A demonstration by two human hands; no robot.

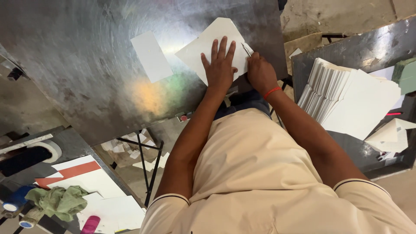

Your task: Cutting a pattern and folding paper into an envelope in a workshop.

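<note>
Head view: you had your left hand spread flat, fingers fanned out, pressing down on a white card lying on the steel table, toward its far right part. Your right hand was curled closed around a thin blade, its tip touching the card's right edge just beside your left fingertips. So I'd say you were in the middle of a cut or trim along that edge, with the left hand doing the clamping.

A smaller white strip lay left of the card, apart from it, looking like an offcut or a piece already done. On the dark table to your right sat a thick stack of the same white sheets, fanned at the edge, with a folded piece nearer you. Down at the near left there was a bench with more white and red paper, a green rag and a tape roll. Scraps littered the floor under the table.

Next move, as I read it: it called for keeping that left palm planted so the card didn't slide, and running the blade along the edge with your fingertips kept clear of its path. They were awfully close.
</note>
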